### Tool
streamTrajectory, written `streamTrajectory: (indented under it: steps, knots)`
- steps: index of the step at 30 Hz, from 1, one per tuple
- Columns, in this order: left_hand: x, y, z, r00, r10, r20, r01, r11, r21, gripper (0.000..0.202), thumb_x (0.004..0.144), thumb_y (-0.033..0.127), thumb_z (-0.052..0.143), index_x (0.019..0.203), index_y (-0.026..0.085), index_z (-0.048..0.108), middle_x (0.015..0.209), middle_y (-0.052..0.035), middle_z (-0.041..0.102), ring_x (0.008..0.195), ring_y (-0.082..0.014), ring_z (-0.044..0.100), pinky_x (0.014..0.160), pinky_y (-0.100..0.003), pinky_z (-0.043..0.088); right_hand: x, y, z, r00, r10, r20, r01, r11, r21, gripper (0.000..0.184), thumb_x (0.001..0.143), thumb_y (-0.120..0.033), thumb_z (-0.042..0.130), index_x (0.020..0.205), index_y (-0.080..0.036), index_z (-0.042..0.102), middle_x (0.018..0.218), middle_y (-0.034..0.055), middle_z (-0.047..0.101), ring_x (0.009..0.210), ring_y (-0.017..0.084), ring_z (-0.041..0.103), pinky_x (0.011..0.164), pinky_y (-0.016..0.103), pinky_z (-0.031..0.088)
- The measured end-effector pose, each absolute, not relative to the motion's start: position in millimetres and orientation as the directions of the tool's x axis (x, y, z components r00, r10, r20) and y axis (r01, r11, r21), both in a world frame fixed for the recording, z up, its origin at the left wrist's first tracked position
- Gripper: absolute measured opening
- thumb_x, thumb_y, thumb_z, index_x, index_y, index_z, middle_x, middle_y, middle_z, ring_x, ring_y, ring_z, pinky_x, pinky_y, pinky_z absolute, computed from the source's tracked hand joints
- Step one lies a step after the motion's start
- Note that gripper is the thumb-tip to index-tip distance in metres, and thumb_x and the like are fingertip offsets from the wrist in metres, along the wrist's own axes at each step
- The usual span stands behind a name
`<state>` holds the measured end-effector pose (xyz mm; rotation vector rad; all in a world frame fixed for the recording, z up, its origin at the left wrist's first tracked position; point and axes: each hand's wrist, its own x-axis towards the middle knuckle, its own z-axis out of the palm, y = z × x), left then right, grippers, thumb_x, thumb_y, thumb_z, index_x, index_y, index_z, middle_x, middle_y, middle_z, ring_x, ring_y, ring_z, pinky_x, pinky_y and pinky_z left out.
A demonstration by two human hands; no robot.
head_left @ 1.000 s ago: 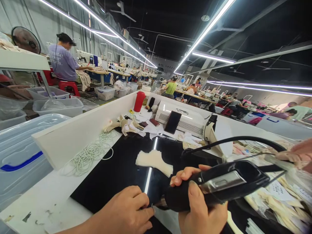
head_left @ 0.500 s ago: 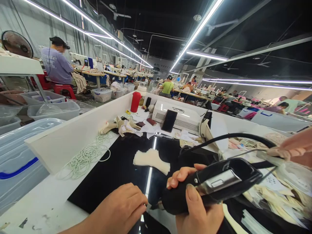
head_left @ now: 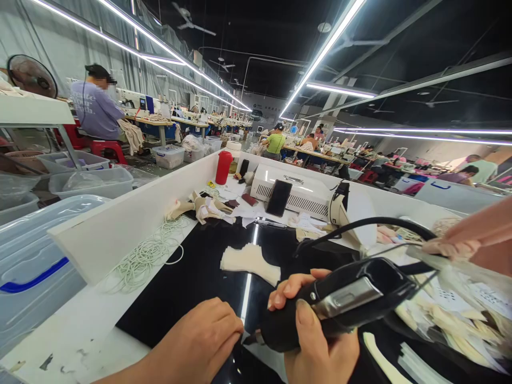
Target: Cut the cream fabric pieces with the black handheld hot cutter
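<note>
Position barely changes over the last second: my left hand (head_left: 200, 341) stays bunched shut on the black mat (head_left: 192, 277), at the tip of the black tool (head_left: 360, 298). My right hand (head_left: 320, 354) stays clamped round its body. A co-worker's hand (head_left: 468, 242) with a plastic bag (head_left: 472, 288) edges closer.

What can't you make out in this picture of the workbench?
Head view throughout.
Tip of the black handheld tool, gripped in the right hand: mostly covered by the left hand.
Whether the left hand pinches anything: its curled fingers hide that.
Co-worker's hand: cut off by the right edge.
Contents of the clear plastic bag: blurred by glare and creases.
Distant sewing tables: too small.
</note>
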<state>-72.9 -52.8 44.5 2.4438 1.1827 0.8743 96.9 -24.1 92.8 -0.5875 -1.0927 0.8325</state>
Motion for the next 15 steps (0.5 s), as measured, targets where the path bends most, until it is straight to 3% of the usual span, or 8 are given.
streamTrajectory:
  steps: [8, 15]
  knots:
    - [-74, -53, 44, 0.524, 0.725, 0.447, 0.581, -0.688, 0.435, 0.025, 0.095, 0.007, 0.062, 0.109, 0.025, 0.072, 0.099, -0.0023, 0.066, 0.086, -0.0201, 0.062, 0.076, -0.029, 0.052, 119, -26, 99, 0.218, 0.820, 0.529, -0.297, 0.572, -0.765, 0.027, 0.094, -0.028, 0.071, 0.119, -0.031, 0.061, 0.085, -0.0020, 0.064, 0.069, 0.015, 0.063, 0.062, 0.031, 0.059]
    - [-71, -58, 42, 0.558, 0.690, 0.461, 0.565, -0.723, 0.398, 0.024, 0.096, 0.006, 0.058, 0.103, 0.024, 0.071, 0.097, -0.0029, 0.066, 0.087, -0.0193, 0.062, 0.076, -0.026, 0.052, 139, -54, 109, 0.273, 0.858, 0.435, -0.314, 0.507, -0.802, 0.032, 0.091, -0.039, 0.077, 0.118, -0.030, 0.063, 0.082, -0.0022, 0.063, 0.067, 0.014, 0.062, 0.060, 0.029, 0.055]
